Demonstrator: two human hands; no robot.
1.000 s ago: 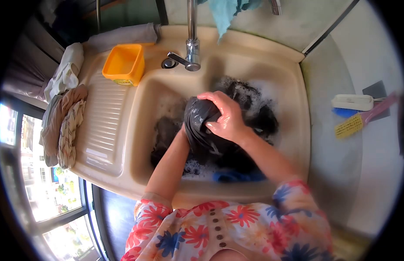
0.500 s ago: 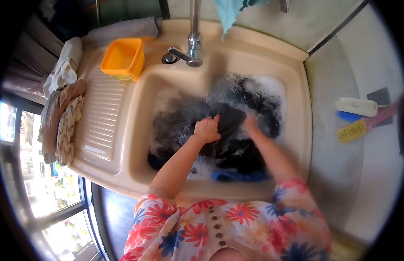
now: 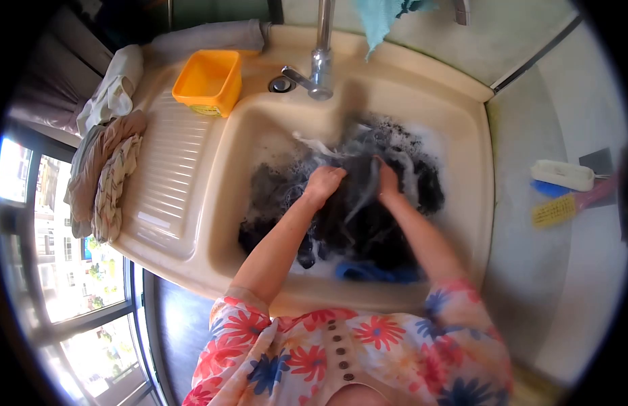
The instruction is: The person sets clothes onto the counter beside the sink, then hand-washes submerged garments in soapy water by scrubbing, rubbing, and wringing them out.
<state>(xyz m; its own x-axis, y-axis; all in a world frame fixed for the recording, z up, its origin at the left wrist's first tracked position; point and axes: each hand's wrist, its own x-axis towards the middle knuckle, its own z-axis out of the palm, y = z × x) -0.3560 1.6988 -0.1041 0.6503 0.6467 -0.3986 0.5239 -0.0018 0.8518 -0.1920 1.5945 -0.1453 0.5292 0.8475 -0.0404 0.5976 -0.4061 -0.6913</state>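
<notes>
Dark wet cloth (image 3: pixel 358 196) is spread between my two hands in the soapy water of the beige sink (image 3: pixel 222 203). My left hand (image 3: pixel 324 183) is closed on its left side, knuckles up. On the other side my right hand (image 3: pixel 387 177) grips the same cloth, its fingers partly hidden and slightly blurred. More dark garments and white suds surround both hands. Near the front wall of the basin lies a blue cloth (image 3: pixel 378 272), half under water.
Behind the basin stands a chrome faucet (image 3: pixel 320 74). An orange tub (image 3: pixel 209 81) sits on the ribbed drainboard (image 3: pixel 166 169), with twisted clothes (image 3: pixel 111 172) along its left edge. Brushes (image 3: pixel 564 193) lie at the right.
The dark cloth, bunched up in both hands a second ago, is now down in the water and spread between them. My right hand has come back onto it. The view has shifted slightly.
</notes>
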